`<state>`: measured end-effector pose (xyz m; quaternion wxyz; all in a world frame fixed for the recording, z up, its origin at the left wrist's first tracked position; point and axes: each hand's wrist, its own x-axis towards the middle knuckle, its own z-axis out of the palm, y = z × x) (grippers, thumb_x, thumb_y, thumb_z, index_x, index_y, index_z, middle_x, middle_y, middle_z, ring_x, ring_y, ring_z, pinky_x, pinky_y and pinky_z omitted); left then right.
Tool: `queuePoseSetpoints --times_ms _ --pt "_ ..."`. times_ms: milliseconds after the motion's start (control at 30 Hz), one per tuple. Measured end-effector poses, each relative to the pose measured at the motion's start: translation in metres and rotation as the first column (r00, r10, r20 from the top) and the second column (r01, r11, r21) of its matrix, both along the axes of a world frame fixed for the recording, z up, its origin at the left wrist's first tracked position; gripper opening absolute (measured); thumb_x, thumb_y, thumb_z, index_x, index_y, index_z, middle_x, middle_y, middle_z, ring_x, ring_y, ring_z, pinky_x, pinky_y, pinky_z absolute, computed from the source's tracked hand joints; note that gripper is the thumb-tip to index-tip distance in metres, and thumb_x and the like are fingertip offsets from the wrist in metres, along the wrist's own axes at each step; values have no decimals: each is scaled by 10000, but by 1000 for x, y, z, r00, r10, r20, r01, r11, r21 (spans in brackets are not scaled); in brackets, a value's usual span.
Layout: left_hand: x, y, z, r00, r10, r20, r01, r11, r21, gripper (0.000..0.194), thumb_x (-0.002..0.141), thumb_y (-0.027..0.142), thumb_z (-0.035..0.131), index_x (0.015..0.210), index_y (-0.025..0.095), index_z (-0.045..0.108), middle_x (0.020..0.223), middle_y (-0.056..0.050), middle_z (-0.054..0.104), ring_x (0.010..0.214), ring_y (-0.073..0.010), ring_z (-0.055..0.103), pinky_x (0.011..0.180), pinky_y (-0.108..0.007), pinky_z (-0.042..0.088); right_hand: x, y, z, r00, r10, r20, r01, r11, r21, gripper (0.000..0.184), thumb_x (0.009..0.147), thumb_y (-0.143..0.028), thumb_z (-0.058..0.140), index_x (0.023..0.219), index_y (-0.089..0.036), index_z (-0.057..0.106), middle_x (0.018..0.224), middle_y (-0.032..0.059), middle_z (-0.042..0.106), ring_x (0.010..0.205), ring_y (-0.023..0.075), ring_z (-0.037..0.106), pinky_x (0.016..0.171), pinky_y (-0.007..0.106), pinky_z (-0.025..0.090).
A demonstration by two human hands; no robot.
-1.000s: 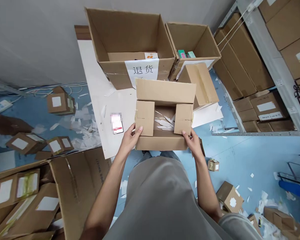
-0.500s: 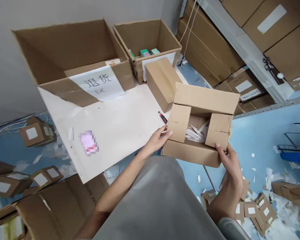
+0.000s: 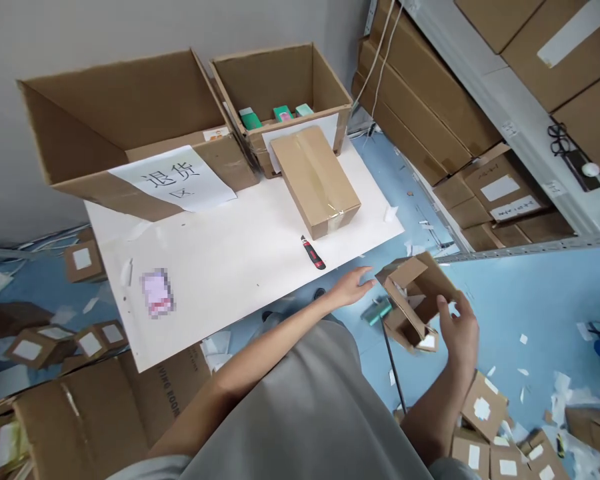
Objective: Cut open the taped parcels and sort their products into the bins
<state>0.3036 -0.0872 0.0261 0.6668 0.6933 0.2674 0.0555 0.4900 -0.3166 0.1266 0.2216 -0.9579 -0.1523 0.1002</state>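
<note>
An open cardboard box (image 3: 431,275) with paper scraps inside is tilted beyond the table's front right edge, low over the blue floor or on it; I cannot tell which. My left hand (image 3: 351,287) is stretched out left of the box, fingers apart and holding nothing. At the box's right side is my right hand (image 3: 459,327), fingers spread and curved, with nothing in it. It overlaps the box's edge in view, though no grip shows. A black and red utility knife (image 3: 313,253) lies on the white table (image 3: 240,267), close to a taped closed carton (image 3: 316,177).
Two large open cartons stand at the back: one with a paper sign (image 3: 175,177), one holding green packs (image 3: 251,119). A pixelated item (image 3: 157,293) lies at left. A green-headed pole (image 3: 377,311), boxes (image 3: 484,408) and scraps litter the floor. Shelving (image 3: 535,160) rises at right.
Both hands carried the open box rightward off the table side and then let it go. It is now lower and tilted. The view turned right, and the knife came into sight.
</note>
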Motion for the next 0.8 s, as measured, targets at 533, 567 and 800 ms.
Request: queuePoseSetpoints --times_ms 533,567,800 --pt "-138 83 -36 672 714 -194 -739 665 -114 498 950 550 813 1301 197 823 1535 -180 788 1498 -390 706 1366 -580 476 -23 347 -120 768 635 -86 -609 765 208 1176 925 -744 821 1805 -90 396 1888 349 291 1789 537 196 1412 741 276" --pt "-145 84 -37 659 724 -201 -750 651 -117 499 941 547 815 1298 198 822 1531 -178 791 1493 -389 708 1365 -583 475 -25 356 -126 783 616 -82 -594 781 191 1223 906 -777 825 1817 -100 369 1906 350 238 1793 559 143 1398 770 268" --pt "-176 107 -38 660 728 -186 -751 645 -141 492 968 513 780 1357 214 814 1569 -149 777 1522 -366 691 1377 -559 456 -32 387 -132 874 485 -21 -481 872 87 1331 849 -793 844 1804 -19 333 1749 387 407 1623 548 363 1368 693 321"
